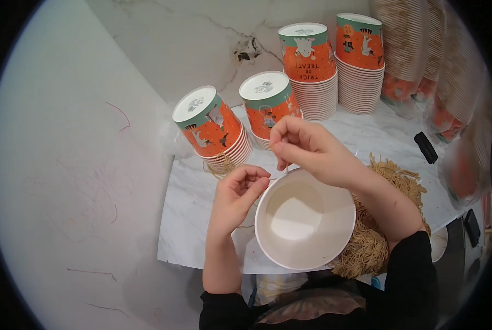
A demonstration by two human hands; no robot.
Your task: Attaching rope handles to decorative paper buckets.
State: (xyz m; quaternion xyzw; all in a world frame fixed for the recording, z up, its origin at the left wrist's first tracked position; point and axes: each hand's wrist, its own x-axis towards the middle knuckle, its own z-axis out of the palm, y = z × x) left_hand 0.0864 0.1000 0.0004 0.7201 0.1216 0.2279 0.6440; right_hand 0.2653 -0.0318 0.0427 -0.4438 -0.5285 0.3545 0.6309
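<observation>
The open bucket (334,214) is white inside; stacked buckets (312,65) orange and green; cords (364,250) tan.

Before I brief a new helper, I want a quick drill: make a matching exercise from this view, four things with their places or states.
1. White tub
2. Tan stringy bundle
3. Unwrapped orange-and-green tubs
4. Left hand

A. Upside down, in four stacks
B. Partly hidden by the right forearm
C. At a tub's left side
D. Mouth up

Pairs: 1-D; 2-B; 3-A; 4-C.
</observation>
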